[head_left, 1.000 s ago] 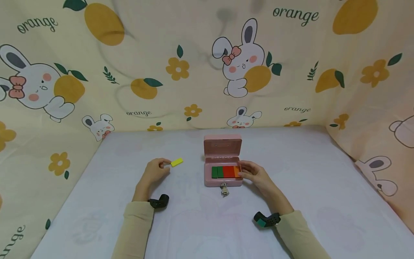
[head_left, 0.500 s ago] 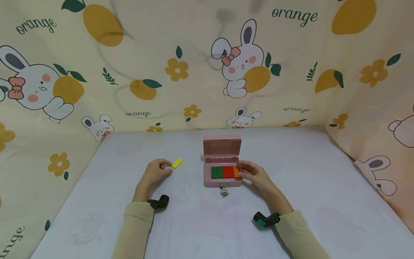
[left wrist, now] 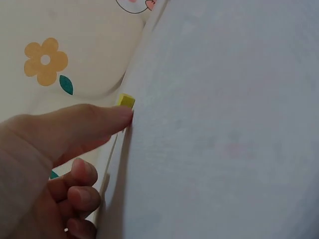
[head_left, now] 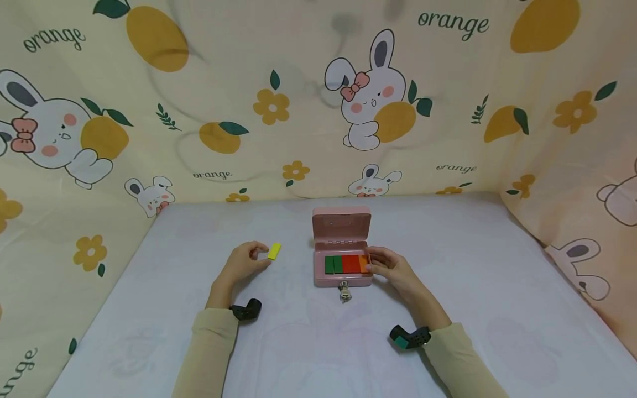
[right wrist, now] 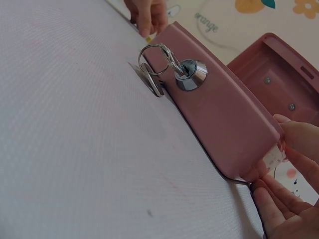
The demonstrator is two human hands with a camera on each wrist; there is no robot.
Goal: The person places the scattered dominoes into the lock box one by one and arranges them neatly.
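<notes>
A small yellow block (head_left: 274, 251) is pinched between the thumb and index fingertips of my left hand (head_left: 245, 262), low over the white table. In the left wrist view, the left thumb covers most of that yellow block (left wrist: 126, 100). To the right stands a pink cash box (head_left: 318, 268), its lid raised. Inside it, green blocks (head_left: 334, 265), a red section (head_left: 351, 264) and an orange block (head_left: 364, 263) lie side by side. My right hand (head_left: 393, 270) grips the box's right wall, thumb over the rim and fingers along the outside.
Keys on a ring (right wrist: 154, 74) hang from the lock (right wrist: 192, 74) on the box's front. Behind the white table (head_left: 308, 342) rises a cloth (head_left: 298, 83) printed with rabbits and oranges. Each wrist wears a black camera (head_left: 247, 310).
The yellow block has turned from lying nearly sideways to pointing away from me, and the left hand has moved slightly right. The right hand and cash box stay put.
</notes>
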